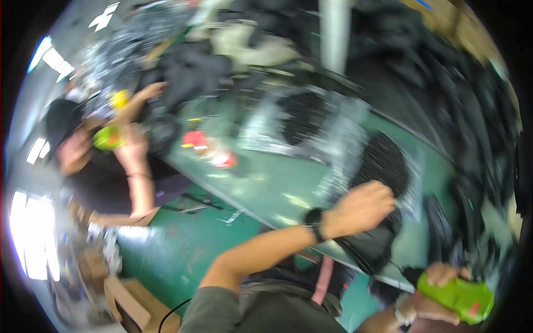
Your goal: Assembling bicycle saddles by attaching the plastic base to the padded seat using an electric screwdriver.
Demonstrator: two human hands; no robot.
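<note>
My left hand (pixel 362 208), with a dark band at the wrist, lies over a black piece (pixel 383 165) of mesh-like fabric at the table's near edge, its fingers curled in against it. Below that hand a smooth black part (pixel 371 243) hangs toward the edge. At the lower right my right hand (pixel 436 304) is wrapped round a lime-green handheld tool (pixel 463 297) with a dark end; its exact kind is unclear. Clear plastic film (pixel 413 188) lies beside and under the black fabric. Motion blur hides fine detail.
Another black piece (pixel 302 116) in clear film lies farther up the green table (pixel 266 172). Red and yellow small items (pixel 208 149) sit to its left. A co-worker (pixel 111 172) at left holds a similar green tool. Dark garments heap along the far right; cardboard boxes (pixel 133 302) stand lower left.
</note>
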